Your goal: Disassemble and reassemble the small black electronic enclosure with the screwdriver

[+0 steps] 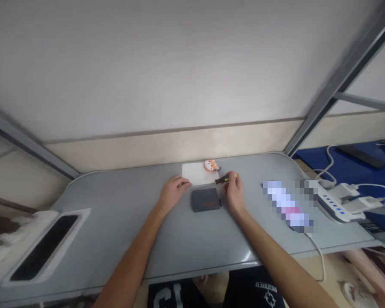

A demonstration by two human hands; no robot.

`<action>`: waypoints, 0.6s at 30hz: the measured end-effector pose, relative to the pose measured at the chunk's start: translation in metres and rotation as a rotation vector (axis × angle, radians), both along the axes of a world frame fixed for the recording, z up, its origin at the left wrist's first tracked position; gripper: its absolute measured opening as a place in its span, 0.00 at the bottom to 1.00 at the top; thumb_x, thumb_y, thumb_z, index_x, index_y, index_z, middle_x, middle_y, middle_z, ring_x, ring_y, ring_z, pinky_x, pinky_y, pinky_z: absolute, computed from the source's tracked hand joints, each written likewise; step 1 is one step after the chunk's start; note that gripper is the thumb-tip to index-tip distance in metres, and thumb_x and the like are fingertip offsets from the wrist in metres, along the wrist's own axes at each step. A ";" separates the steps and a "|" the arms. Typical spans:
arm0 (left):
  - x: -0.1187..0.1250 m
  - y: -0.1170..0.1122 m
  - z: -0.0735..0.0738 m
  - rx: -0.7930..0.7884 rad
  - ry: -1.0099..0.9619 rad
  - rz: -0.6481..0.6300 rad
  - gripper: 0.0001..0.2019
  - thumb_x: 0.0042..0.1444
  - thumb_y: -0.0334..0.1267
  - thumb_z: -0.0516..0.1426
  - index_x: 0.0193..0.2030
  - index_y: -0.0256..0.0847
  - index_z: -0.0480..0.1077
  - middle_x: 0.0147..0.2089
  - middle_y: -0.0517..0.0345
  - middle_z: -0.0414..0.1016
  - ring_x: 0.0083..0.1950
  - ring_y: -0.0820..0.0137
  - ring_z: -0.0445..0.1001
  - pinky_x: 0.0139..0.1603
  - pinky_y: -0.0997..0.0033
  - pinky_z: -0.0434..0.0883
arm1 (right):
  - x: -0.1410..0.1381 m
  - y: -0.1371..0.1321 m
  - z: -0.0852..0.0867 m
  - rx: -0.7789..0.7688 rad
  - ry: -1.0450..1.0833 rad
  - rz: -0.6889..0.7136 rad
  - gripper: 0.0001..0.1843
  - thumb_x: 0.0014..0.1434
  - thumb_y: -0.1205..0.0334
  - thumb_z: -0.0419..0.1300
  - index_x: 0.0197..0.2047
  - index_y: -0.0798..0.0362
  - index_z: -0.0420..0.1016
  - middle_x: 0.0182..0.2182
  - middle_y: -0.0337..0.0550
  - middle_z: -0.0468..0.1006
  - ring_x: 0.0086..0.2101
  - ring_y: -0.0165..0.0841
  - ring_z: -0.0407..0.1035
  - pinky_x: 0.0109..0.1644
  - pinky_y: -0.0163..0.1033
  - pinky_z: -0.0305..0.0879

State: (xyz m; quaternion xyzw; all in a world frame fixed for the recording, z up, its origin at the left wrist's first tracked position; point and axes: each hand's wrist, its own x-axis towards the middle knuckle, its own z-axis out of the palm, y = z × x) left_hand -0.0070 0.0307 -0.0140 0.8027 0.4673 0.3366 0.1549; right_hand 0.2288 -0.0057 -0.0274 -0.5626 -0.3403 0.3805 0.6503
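Observation:
My right hand [234, 192] is closed around a screwdriver [223, 179] with a black and yellow handle. Its thin shaft points left, towards my other hand. The fingers of my left hand [173, 191] are pinched together near the shaft's far end; whatever is between them is too small to make out. Between my hands, a dark grey flat box [205, 200] with faint red lettering lies on the desk. Just behind it is a white sheet of paper [192, 172], with an orange and white animal-faced round case [211, 165] at its right back corner.
On the right of the grey desk [115, 239] lie a pixelated phone [287, 207] with a cable and a power strip [336, 205] with plugged-in chargers. At left is a white-framed dark panel [46, 246]. Metal posts rise at both sides, against the back wall.

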 end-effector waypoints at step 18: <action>0.006 0.023 0.000 -0.067 0.157 0.058 0.10 0.67 0.44 0.59 0.45 0.43 0.80 0.41 0.55 0.79 0.43 0.64 0.77 0.48 0.65 0.71 | 0.006 0.003 0.000 -0.025 0.135 -0.066 0.20 0.68 0.41 0.51 0.40 0.49 0.68 0.23 0.34 0.72 0.19 0.29 0.59 0.23 0.37 0.52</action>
